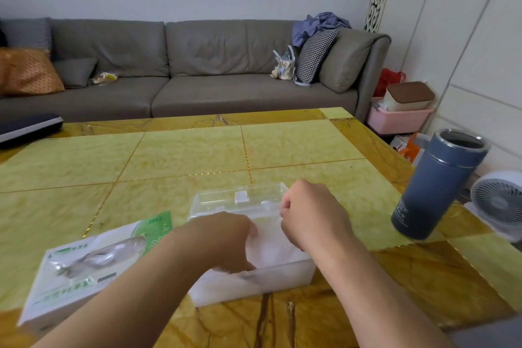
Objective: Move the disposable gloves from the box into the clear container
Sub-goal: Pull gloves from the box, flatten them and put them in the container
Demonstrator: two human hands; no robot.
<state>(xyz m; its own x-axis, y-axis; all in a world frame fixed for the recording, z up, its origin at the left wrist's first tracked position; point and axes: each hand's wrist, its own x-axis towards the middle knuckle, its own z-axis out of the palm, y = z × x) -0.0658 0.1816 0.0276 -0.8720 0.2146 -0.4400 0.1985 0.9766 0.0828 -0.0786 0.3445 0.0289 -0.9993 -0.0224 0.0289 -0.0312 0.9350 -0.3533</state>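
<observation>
My left hand [226, 237] pressed the gloves [268, 246] inside the clear container [254, 277]; right hand [310, 212] curled, pinching the gloves' edge; box [84, 265] left.

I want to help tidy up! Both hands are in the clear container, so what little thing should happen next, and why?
Probably press the gloves flat. They fill the container, the left hand is already down on them, and the right hand is at the far right corner beside the open lid. Flattening would let the lid close. The box lies beside it.
</observation>
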